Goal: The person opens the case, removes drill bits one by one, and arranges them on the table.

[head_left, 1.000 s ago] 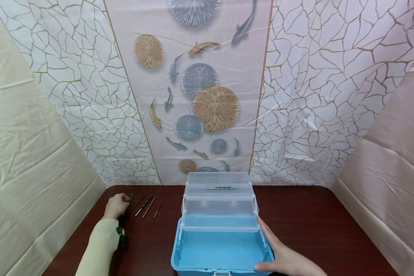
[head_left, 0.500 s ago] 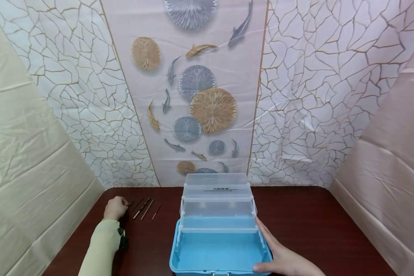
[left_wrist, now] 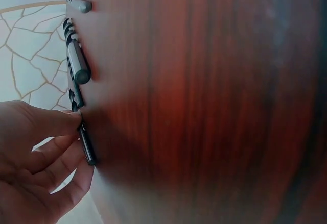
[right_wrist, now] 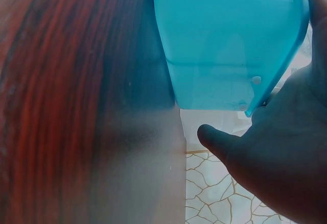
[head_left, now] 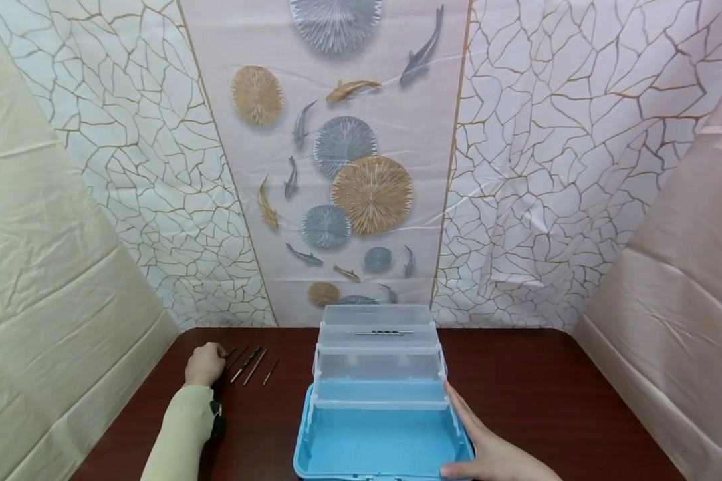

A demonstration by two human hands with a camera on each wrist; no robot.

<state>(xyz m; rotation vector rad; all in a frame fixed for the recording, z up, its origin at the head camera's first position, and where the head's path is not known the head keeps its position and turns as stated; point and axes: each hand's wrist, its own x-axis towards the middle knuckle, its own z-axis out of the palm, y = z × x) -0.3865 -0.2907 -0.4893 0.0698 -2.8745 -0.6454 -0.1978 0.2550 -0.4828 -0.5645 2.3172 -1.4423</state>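
Note:
At the left of the table, my left hand [head_left: 204,364] pinches a dark twist drill bit [left_wrist: 88,147] between thumb and fingertips, its smooth shank close over the wood. Beside it several more drill bits [head_left: 245,364] lie in a slanted row. In the middle stands a blue toolbox [head_left: 380,444], its lid raised and clear trays [head_left: 380,361] spread out behind. A few drill bits [head_left: 384,333] rest in the upper tray. My right hand [head_left: 487,454] lies spread along the box's right side, thumb on the front rim and index finger stretched towards the tray.
The dark red wooden table [head_left: 529,387] reaches back to a patterned cloth [head_left: 361,167]. Pale cloth panels [head_left: 668,321] slope down along both sides. The toolbox overhangs the near edge of the head view.
The drill bit at my left fingertips has come down to slant alongside the others. My left hand has shifted very slightly. My right hand stays on the toolbox.

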